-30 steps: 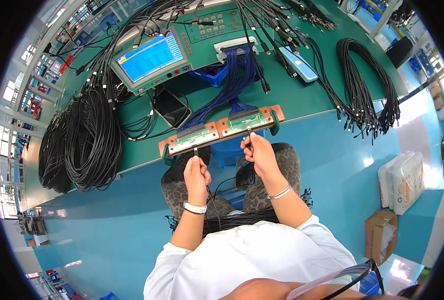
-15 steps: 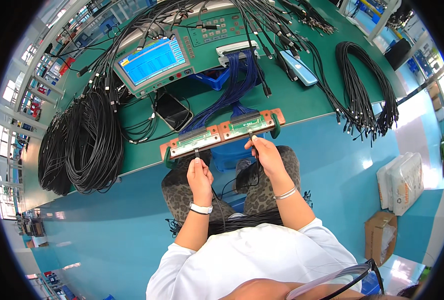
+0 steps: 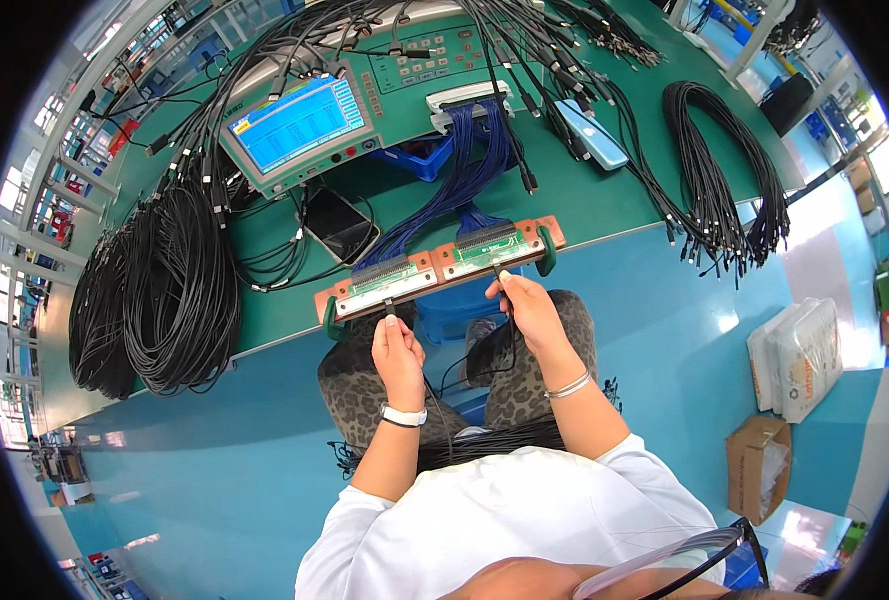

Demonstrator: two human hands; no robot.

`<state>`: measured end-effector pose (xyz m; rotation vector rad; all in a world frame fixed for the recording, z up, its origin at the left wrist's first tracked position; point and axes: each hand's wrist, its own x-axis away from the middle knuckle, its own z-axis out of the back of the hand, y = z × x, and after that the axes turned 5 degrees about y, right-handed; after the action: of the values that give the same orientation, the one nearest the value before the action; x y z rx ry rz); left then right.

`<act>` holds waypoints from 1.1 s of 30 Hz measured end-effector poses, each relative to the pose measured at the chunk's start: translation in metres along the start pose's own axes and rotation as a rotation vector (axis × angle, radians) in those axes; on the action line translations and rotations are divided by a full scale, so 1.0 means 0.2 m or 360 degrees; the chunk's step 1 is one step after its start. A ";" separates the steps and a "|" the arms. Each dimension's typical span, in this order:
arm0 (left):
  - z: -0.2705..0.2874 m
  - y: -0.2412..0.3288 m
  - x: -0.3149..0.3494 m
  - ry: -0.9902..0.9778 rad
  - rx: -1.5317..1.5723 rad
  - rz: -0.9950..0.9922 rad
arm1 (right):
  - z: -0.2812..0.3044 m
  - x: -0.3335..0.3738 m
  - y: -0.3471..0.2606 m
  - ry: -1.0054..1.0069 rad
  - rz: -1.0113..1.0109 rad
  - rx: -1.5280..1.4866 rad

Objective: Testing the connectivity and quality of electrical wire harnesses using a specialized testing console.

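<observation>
My left hand [image 3: 398,362] pinches the black plug of a cable [image 3: 389,308] at the front edge of the left green circuit board [image 3: 392,284]. With my right hand [image 3: 530,312] I grip another cable's black plug [image 3: 498,271] against the front of the right circuit board [image 3: 486,252]. Both plugs meet the boards' edges; how deep they sit I cannot tell. The boards lie side by side on an orange-brown strip [image 3: 552,232] held at the table's edge by green clamps [image 3: 545,252]. Thin cable cords hang from my hands toward my lap.
Blue wires [image 3: 449,205] run from the boards to a tester with a lit screen [image 3: 299,122]. A dark phone [image 3: 339,225] lies behind the left board. Black cable bundles [image 3: 169,295] hang at left, another bundle [image 3: 709,150] at right. A light blue box [image 3: 592,135] sits behind.
The whole view has shifted slightly, so the table and tester appear a little further left. Both hands keep their grip on the plugs at the boards.
</observation>
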<state>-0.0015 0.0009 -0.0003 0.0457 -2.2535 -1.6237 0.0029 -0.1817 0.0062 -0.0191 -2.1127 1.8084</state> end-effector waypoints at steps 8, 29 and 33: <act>-0.03 0.06 0.01 0.0006 0.0164 0.0085 | 0.02 0.02 -0.01 0.0042 0.0001 0.0198; 1.46 0.73 -0.10 0.1096 -0.0674 -0.0459 | 1.69 0.69 -0.16 0.1207 0.0003 0.1760; 1.29 0.85 -0.35 0.1251 -0.0586 -0.0468 | 1.18 0.49 -0.28 0.0932 0.0232 0.1555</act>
<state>0.0163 0.3104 0.0678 0.7988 -1.3811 -1.7236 -0.1417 -0.3945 0.0570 -0.3988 -0.7418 2.3509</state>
